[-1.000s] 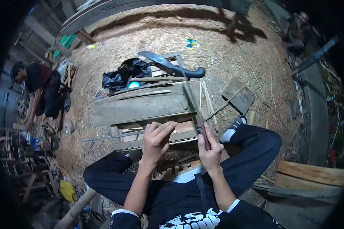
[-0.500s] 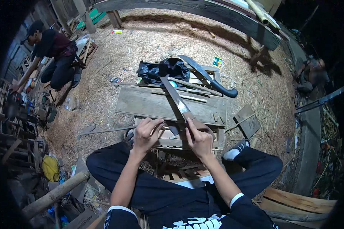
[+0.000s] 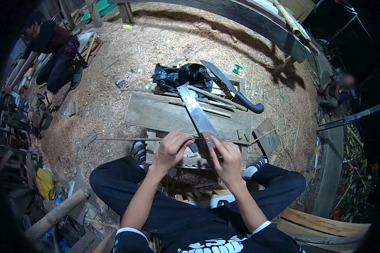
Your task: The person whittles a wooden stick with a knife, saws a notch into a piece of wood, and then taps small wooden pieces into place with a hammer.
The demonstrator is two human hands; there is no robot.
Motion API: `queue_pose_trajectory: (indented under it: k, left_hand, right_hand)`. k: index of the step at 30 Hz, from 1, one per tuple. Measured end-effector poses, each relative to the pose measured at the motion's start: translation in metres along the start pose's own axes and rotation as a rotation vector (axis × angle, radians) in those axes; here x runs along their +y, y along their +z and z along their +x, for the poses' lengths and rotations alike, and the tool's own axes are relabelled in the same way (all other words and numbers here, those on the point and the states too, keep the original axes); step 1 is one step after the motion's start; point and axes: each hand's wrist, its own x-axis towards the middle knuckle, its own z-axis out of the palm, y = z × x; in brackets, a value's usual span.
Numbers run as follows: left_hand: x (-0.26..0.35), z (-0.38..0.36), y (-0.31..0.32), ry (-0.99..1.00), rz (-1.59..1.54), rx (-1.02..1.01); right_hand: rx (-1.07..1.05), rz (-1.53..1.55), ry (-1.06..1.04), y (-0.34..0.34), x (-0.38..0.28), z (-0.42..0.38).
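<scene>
My right hand (image 3: 227, 158) is closed on the brown handle of a handsaw (image 3: 197, 113), whose toothed metal blade points away from me over a wooden board (image 3: 154, 111). Beside the handle, my left hand (image 3: 172, 151) is closed, fingertips pinched together near the saw. A thin rod (image 3: 128, 138) runs leftward from behind this hand and seems gripped in it; its gripped end is hidden. Past the board lie a black plastic bag (image 3: 166, 80) and a large curved knife (image 3: 230, 84) with a black handle.
The board rests on a low wooden bench (image 3: 185, 162) between my legs. A heavy beam (image 3: 223, 14) crosses the far side. One person (image 3: 59, 50) crouches at left; another (image 3: 335, 90) sits at right. Wood shavings cover the ground. A pole (image 3: 57, 213) juts in at lower left.
The saw blade has turned so its broad face and teeth show more. My left hand has moved slightly right, closer to the handle, and the rod now lies more level.
</scene>
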Motion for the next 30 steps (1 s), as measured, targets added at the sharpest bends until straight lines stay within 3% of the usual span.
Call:
queue_pose_trajectory:
  k: [2,9,30]
  left_hand:
    - [0.005,0.002,0.002,0.006,-0.032,-0.025]
    - [0.016,0.007,0.006,0.106,-0.076,-0.042]
    - [0.029,0.012,0.023,0.208,0.045,-0.14]
  right_hand:
    - [0.001,0.172,-0.018,0.003,-0.006,0.006]
    - [0.034,0.326,0.043,0.008,-0.017,0.008]
    - [0.097,0.212,0.042,-0.011,-0.003,-0.008]
